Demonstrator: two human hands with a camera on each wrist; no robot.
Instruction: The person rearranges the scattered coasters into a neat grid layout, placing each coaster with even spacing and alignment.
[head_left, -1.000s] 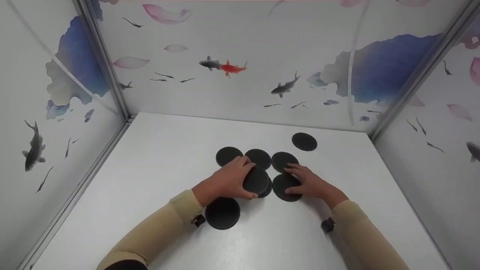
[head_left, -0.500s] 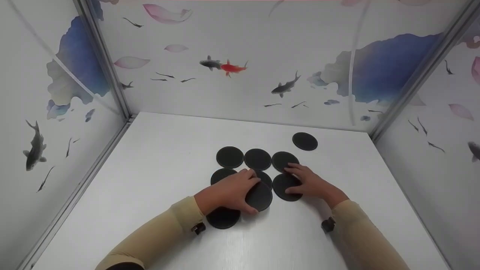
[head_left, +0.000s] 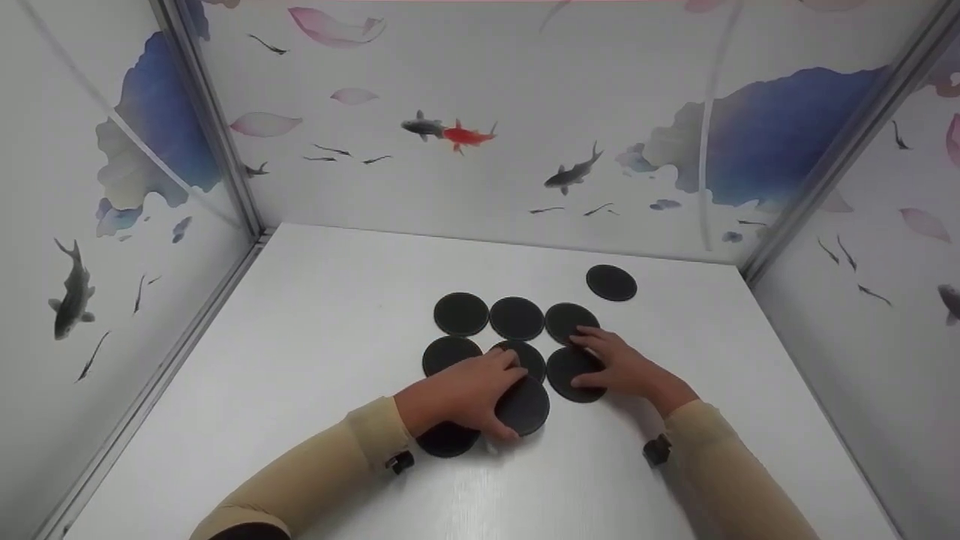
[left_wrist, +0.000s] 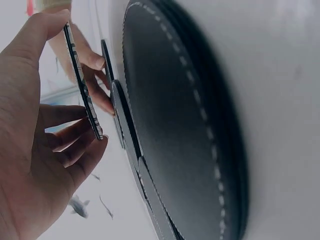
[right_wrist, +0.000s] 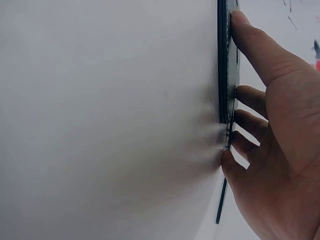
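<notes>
My left hand point(head_left: 472, 390) pinches a round black coaster point(head_left: 525, 407) by its edges, thumb at the near side. In the left wrist view this coaster point(left_wrist: 82, 82) is raised clear of the table, seen edge-on. Just behind it lies the middle coaster point(head_left: 531, 360), partly covered by my fingers. My right hand point(head_left: 622, 365) rests its fingertips on two coasters, the right one of the back row point(head_left: 566, 319) and the one in front of it point(head_left: 568, 369). A stitched coaster point(left_wrist: 175, 120) close to the left wrist is partly hidden by my left hand in the head view.
Two more coasters, a left one point(head_left: 461, 314) and a middle one point(head_left: 517, 318), fill the back row. Another coaster point(head_left: 448, 352) lies behind my left wrist. A lone coaster point(head_left: 611, 283) sits farther back on the white table point(head_left: 337, 300). Patterned panels point(head_left: 480, 75) enclose it.
My left hand has carried its coaster toward me, from over the middle coaster to in front of it, uncovering the left coaster of the middle row. The right hand stays in place.
</notes>
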